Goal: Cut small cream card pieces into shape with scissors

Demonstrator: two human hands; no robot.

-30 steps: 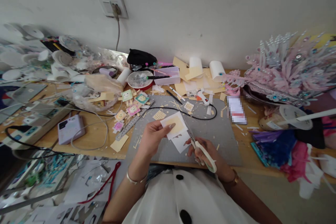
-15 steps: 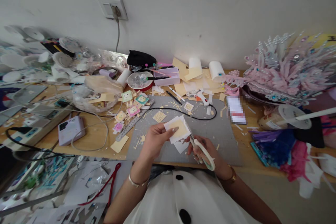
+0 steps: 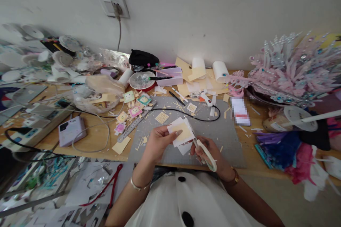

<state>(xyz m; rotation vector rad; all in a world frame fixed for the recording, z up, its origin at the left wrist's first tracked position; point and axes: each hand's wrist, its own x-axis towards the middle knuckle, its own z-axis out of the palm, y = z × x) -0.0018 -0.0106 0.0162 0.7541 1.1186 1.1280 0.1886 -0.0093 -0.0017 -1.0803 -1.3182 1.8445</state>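
Observation:
My left hand (image 3: 161,142) pinches a white sheet of paper (image 3: 187,125) with a cream square (image 3: 183,133) on top of it, thumb above and fingers beneath. White-handled scissors (image 3: 205,152) are in my right hand (image 3: 209,150), their blades at the right edge of the paper. Another white paper piece (image 3: 184,149) shows just under the sheet. Below both hands lies a grey cutting mat (image 3: 223,138). A cream square tile with a pattern (image 3: 162,117) rests on the mat beyond my left hand.
Small painted face pieces (image 3: 135,110) and a metal ruler (image 3: 133,127) lie left of the mat. A black cable (image 3: 181,110) crosses it. Purple phone (image 3: 71,131) at left, pixelated card (image 3: 240,111) and pink feathery headdress (image 3: 290,74) at right. Red-handled tool (image 3: 114,181) lower left.
The paper and cream square have shifted very slightly right in my left hand's pinch. The scissors stay at the paper's right edge, their handles a little higher.

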